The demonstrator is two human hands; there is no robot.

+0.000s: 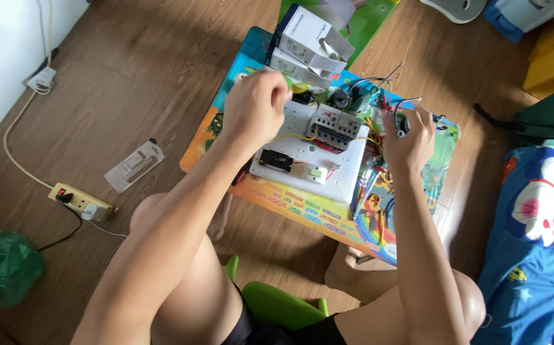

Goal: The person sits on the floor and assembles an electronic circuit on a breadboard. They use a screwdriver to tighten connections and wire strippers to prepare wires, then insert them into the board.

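Observation:
A white perforated board [347, 163] lies on a small colourful table [302, 211]. It carries a grey terminal block [334, 121], a black part [276, 160], a small white part [310, 171] and yellow and red wires. My left hand [254, 108] hovers closed over the board's left far corner; what its fingertips pinch is hidden. My right hand [408, 137] is at the board's right edge, closed around a small dark part [401, 123] with wires running off it.
White cartons [309, 41] stand at the table's far edge. On the wooden floor lie a yellow power strip [80, 201] with its cord, a clear plastic package [134, 166] and a green bag [2, 265]. A green chair [277, 303] is under me. Blue fabric [539, 243] lies right.

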